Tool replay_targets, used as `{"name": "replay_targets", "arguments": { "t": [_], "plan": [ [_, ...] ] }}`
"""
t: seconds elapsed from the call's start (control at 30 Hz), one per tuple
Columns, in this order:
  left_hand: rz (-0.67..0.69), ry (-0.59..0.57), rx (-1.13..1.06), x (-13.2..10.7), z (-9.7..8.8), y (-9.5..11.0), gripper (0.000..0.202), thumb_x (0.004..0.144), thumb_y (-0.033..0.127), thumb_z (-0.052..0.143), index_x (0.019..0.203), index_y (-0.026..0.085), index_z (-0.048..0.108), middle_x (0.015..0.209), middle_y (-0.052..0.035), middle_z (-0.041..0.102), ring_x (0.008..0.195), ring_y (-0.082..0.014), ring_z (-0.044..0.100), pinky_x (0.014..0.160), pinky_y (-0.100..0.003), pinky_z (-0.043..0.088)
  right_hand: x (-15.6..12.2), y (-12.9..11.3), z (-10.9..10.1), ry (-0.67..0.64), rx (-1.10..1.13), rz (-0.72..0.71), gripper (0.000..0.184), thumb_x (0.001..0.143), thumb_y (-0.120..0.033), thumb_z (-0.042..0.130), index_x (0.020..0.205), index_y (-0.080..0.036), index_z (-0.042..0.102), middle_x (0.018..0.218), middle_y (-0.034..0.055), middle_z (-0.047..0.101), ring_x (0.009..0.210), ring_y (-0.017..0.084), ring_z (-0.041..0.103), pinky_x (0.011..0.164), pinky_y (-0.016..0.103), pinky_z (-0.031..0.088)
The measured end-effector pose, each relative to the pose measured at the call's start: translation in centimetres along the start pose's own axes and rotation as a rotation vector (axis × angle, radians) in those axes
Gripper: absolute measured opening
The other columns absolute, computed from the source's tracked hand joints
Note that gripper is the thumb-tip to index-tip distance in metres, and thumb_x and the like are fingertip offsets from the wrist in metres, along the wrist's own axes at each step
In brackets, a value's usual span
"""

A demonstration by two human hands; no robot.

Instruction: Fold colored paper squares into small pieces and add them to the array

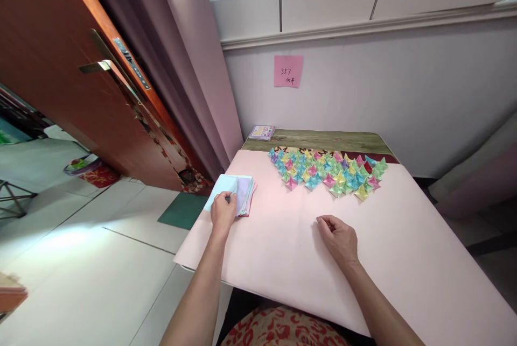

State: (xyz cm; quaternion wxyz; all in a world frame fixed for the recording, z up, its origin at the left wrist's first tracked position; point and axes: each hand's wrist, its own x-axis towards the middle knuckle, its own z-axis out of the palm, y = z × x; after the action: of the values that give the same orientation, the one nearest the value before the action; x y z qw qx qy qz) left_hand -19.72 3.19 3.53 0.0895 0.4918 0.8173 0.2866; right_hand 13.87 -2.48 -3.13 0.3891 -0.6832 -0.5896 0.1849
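My left hand [224,214] is closed in a pinch at the edge of a light blue sheet of paper [221,186]. That sheet lies over a stack of coloured paper [245,187], and a lilac sheet shows beside it. On the pink table cover, my right hand [338,238] rests with its fingers curled together, and nothing shows in them. Beyond it several folded paper pieces [323,168] in green, blue, yellow and pink stand in close rows.
A small pile of printed packets [262,132] sits at the table's far left corner. The pink cover [278,244] reaches the near edge. A pink note [288,71] is stuck on the wall behind. To the left are a curtain [181,66] and a wooden door [52,39].
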Motion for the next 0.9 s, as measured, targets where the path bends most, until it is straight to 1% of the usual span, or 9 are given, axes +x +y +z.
{"name": "replay_targets", "arguments": {
  "t": [0.2, 0.33, 0.4, 0.47, 0.53, 0.6, 0.7, 0.8, 0.9],
  "plan": [
    [0.138, 0.053, 0.192, -0.5, -0.6, 0.1, 0.029, 0.087, 0.024, 0.047, 0.105, 0.016, 0.068, 0.106, -0.0147, 0.069, 0.097, -0.0302, 0.063, 0.080, -0.038, 0.046, 0.0, -0.1, -0.1, 0.001, 0.000, 0.012, 0.036, 0.084, -0.052, 0.053, 0.077, -0.024, 0.075, 0.061, 0.0004, 0.069, 0.055, 0.017, 0.062, 0.055, 0.026, 0.043],
    [0.479, 0.143, 0.149, -3.1, -0.3, 1.8, 0.029, 0.090, 0.016, 0.043, 0.102, 0.018, 0.069, 0.100, -0.0115, 0.070, 0.099, -0.0275, 0.062, 0.087, -0.039, 0.044, 0.0, 0.0, 0.0, -0.001, 0.024, 0.036, 0.031, 0.083, -0.049, 0.056, 0.079, -0.024, 0.075, 0.061, -0.0007, 0.068, 0.056, 0.016, 0.062, 0.057, 0.025, 0.044],
    [0.716, 0.113, 0.073, -5.1, 0.6, 3.0, 0.028, 0.090, 0.014, 0.045, 0.102, 0.021, 0.070, 0.104, -0.0098, 0.070, 0.101, -0.0259, 0.061, 0.090, -0.040, 0.044, -0.1, 0.0, 0.1, 0.018, 0.063, 0.020, 0.030, 0.082, -0.047, 0.058, 0.092, -0.024, 0.074, 0.065, -0.0010, 0.068, 0.056, 0.015, 0.061, 0.059, 0.025, 0.046],
    [0.884, 0.055, -0.038, -7.2, 2.1, 4.0, 0.029, 0.089, 0.011, 0.047, 0.101, 0.024, 0.070, 0.108, -0.0081, 0.069, 0.103, -0.0239, 0.061, 0.093, -0.040, 0.044, -0.3, -0.2, 0.2, 0.023, 0.102, -0.027, 0.044, 0.080, -0.043, 0.060, 0.119, -0.023, 0.066, 0.070, -0.0020, 0.068, 0.055, 0.014, 0.060, 0.060, 0.024, 0.048],
    [0.963, -0.022, -0.129, -9.0, 3.7, 4.6, 0.031, 0.086, 0.008, 0.050, 0.098, 0.026, 0.072, 0.109, -0.0069, 0.069, 0.103, -0.0229, 0.061, 0.093, -0.041, 0.045, -0.5, -0.4, 0.2, -0.012, 0.130, -0.096, 0.063, 0.079, -0.038, 0.060, 0.140, -0.023, 0.049, 0.075, -0.0030, 0.069, 0.053, 0.012, 0.058, 0.060, 0.024, 0.049],
    [0.984, -0.101, -0.199, -10.3, 5.3, 4.8, 0.032, 0.083, 0.005, 0.053, 0.094, 0.027, 0.073, 0.109, -0.0058, 0.069, 0.102, -0.0223, 0.060, 0.092, -0.041, 0.046, -0.6, -0.6, 0.1, -0.063, 0.158, -0.164, 0.072, 0.079, -0.031, 0.057, 0.148, -0.024, 0.038, 0.081, -0.0030, 0.069, 0.052, 0.011, 0.057, 0.060, 0.024, 0.050],
    [0.980, -0.162, -0.295, -11.0, 6.9, 4.5, 0.033, 0.079, 0.003, 0.055, 0.090, 0.027, 0.074, 0.109, -0.0049, 0.069, 0.101, -0.0216, 0.060, 0.090, -0.040, 0.047, -0.5, -0.3, 0.1, -0.114, 0.165, -0.233, 0.065, 0.075, -0.021, 0.052, 0.140, -0.025, 0.051, 0.080, -0.0029, 0.069, 0.053, 0.011, 0.057, 0.062, 0.023, 0.050],
    [0.965, -0.174, -0.370, -10.9, 7.4, 4.0, 0.034, 0.076, 0.001, 0.055, 0.087, 0.027, 0.074, 0.115, -0.0043, 0.068, 0.107, -0.0224, 0.058, 0.094, -0.042, 0.047, -0.1, 0.3, 0.2, -0.142, 0.179, -0.239, 0.042, 0.073, -0.019, 0.053, 0.109, -0.025, 0.074, 0.070, -0.0018, 0.068, 0.056, 0.013, 0.058, 0.061, 0.024, 0.049],
    [0.889, -0.156, -0.402, -10.6, 7.5, 3.7, 0.044, 0.074, 0.000, 0.053, 0.105, 0.026, 0.071, 0.128, -0.0063, 0.061, 0.119, -0.0244, 0.054, 0.101, -0.044, 0.044, 0.1, 0.7, 0.5, -0.127, 0.258, -0.203, 0.029, 0.074, -0.019, 0.055, 0.090, -0.024, 0.078, 0.072, 0.0009, 0.070, 0.057, 0.013, 0.058, 0.059, 0.025, 0.048]
  ]
}}
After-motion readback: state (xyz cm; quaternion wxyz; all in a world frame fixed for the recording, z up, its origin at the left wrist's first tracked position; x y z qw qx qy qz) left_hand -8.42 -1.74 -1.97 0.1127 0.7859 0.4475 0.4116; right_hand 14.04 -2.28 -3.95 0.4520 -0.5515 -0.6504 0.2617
